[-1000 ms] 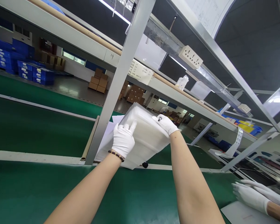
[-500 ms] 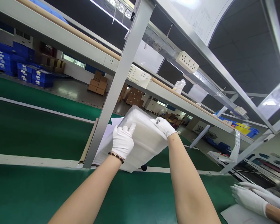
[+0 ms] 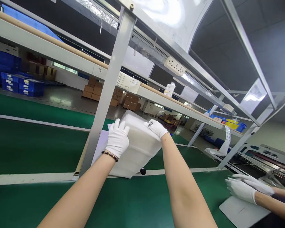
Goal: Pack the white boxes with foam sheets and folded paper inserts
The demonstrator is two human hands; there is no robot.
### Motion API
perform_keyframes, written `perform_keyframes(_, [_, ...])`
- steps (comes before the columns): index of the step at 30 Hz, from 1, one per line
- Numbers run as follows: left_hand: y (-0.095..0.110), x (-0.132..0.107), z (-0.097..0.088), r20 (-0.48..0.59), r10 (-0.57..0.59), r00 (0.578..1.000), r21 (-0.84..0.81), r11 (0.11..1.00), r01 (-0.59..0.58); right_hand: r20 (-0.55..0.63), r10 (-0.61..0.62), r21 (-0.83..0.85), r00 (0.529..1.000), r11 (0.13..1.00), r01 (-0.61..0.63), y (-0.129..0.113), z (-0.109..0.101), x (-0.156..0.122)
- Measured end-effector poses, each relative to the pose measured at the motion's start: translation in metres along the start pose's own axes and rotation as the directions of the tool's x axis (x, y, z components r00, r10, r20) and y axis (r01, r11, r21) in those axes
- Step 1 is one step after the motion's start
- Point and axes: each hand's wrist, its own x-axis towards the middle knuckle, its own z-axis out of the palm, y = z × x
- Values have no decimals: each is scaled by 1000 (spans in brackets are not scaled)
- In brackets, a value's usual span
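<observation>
A thick stack of white foam sheets point(image 3: 142, 142) stands tilted behind the near green work surface. My left hand point(image 3: 118, 136), in a white glove with a bead bracelet at the wrist, rests against the stack's left side, its fingers apart. At the upper right edge, my right hand point(image 3: 156, 127), gloved too, has its fingers curled on the sheets. A small dark thing shows between its thumb and fingers; its kind is too small to tell. White paper point(image 3: 101, 142) is partly hidden behind the stack's left side.
A metal post point(image 3: 106, 85) rises just left of the stack, joined to a shelf rail point(image 3: 161, 96). A black knob point(image 3: 142, 171) sits below the stack. At the right, another person's gloved hands point(image 3: 243, 188) lie over a light grey sheet point(image 3: 242, 210).
My view has shifted, so the frame and stack sit further left. The left hand's fingers have spread and moved toward the stack's left edge. My right hand keeps its place on the upper edge.
</observation>
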Motion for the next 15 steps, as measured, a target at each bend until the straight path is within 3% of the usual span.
perform_keyframes(4, [-8, 7, 4, 24, 86, 996, 0, 996, -86, 7, -8, -5, 1000, 1000, 8, -2, 0, 1])
perform_keyframes(10, [-11, 7, 0, 54, 69, 996, 14, 997, -70, 29, -54, -31, 998, 998, 55, -7, -5, 3])
perform_keyframes(15, [-10, 9, -11, 82, 73, 994, 10, 997, -74, -24, -100, -42, 995, 994, 99, -19, -11, -4])
